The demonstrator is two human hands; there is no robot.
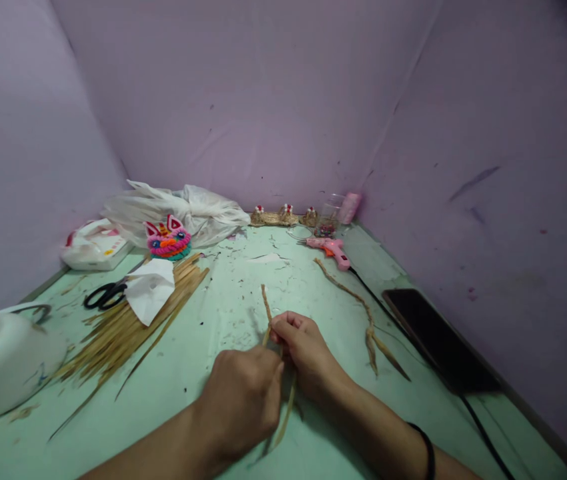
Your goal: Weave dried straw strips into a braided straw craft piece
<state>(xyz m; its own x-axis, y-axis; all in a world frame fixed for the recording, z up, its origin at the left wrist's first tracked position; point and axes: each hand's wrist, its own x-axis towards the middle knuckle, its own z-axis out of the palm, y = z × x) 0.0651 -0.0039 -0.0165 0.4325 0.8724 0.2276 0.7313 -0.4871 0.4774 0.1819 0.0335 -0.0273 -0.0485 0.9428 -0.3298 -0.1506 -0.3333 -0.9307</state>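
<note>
Both my hands grip a thin braid of dried straw [266,301] over the pale green table. My right hand [308,347] pinches it with thumb and fingertips just below the plaited end. My left hand [243,393] is closed in a fist around strands a little nearer to me. Loose strands [288,410] trail down between my hands. To the right lies another straw braid [346,288], its ends knotted and splayed. At the left a bundle of flat dried straw strips [128,343] is fanned out, partly under a white piece of paper [151,290].
Black-handled scissors [106,295] lie beside the straw, with a white pot-like container [8,367] nearer me. A pink glue gun [331,251] and a dark phone-like slab [438,340] are right. A colourful woven animal head [168,239], plastic bag [198,210] and small straw ornaments [281,217] line the back.
</note>
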